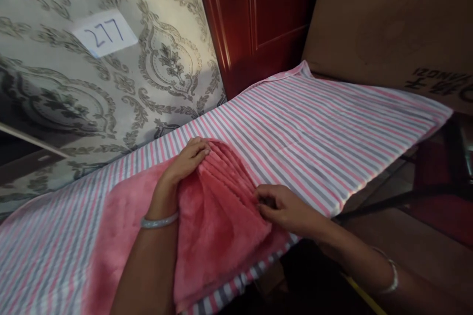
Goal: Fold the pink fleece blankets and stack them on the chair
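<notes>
A pink plush cloth (218, 236) lies with one part folded over, and several pleats are bunched along its far right edge. My left hand (192, 155) rests at the top of these pleats, its fingers curled over the gathered fabric. At the right edge of the fold, my right hand (275, 204) pinches the plush between thumb and fingers. Beneath the cloth spreads a pink, grey and white striped sheet (314, 133). The fingertips of both hands are partly hidden.
Behind the sheet stands a patterned wall (170, 54) with a paper card (105, 34) marked 277. A dark red door (273, 5) and a large cardboard box (388, 19) are at the back right. A dark bar (399, 199) runs below the sheet's right edge.
</notes>
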`<state>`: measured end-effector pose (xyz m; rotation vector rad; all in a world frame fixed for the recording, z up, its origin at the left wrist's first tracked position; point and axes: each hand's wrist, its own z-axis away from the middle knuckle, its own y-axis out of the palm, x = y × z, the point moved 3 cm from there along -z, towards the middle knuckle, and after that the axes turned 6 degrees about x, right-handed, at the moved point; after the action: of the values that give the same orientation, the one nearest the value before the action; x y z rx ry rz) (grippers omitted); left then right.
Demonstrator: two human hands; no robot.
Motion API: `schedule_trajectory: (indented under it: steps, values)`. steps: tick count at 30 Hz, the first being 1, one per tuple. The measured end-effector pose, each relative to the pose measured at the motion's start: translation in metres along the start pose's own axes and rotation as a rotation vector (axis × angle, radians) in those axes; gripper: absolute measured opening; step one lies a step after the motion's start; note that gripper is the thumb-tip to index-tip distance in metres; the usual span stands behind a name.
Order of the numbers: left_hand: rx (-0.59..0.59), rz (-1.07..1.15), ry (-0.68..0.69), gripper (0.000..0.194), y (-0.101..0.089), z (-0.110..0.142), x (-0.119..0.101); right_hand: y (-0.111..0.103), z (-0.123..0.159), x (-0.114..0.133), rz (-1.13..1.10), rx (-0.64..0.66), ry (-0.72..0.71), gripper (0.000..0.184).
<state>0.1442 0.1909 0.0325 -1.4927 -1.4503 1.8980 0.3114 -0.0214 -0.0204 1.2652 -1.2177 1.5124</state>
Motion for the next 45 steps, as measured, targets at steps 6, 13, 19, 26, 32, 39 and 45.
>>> schedule_trajectory:
  steps: [6,13,19,26,32,39,45]
  values:
    - [-0.017,0.021,0.019,0.028,0.000,0.001,0.002,0.003,0.000,-0.007,-0.321,0.046,0.034,0.023]
    - [-0.035,0.066,-0.003,0.030,-0.001,0.002,0.004,0.006,-0.003,0.001,-0.037,-0.193,-0.049,0.027]
    - [-0.038,0.093,-0.005,0.029,0.000,0.002,0.007,0.009,-0.005,0.007,0.276,-0.243,-0.066,0.027]
    - [-0.055,0.139,-0.017,0.027,-0.002,0.007,0.007,0.012,-0.007,0.008,0.289,-0.225,-0.090,0.038]
    - [-0.027,-0.068,-0.005,0.026,-0.001,-0.001,0.002,0.017,-0.014,0.008,0.329,-0.096,-0.073,0.016]
    - [-0.049,-0.422,-0.205,0.018,0.019,-0.018,-0.017,0.014,-0.010,-0.010,0.284,-0.068,-0.006,0.022]
    - [-0.268,-0.242,-0.127,0.015,0.028,-0.020,-0.017,0.012,-0.003,-0.020,0.421,-0.102,-0.033,0.019]
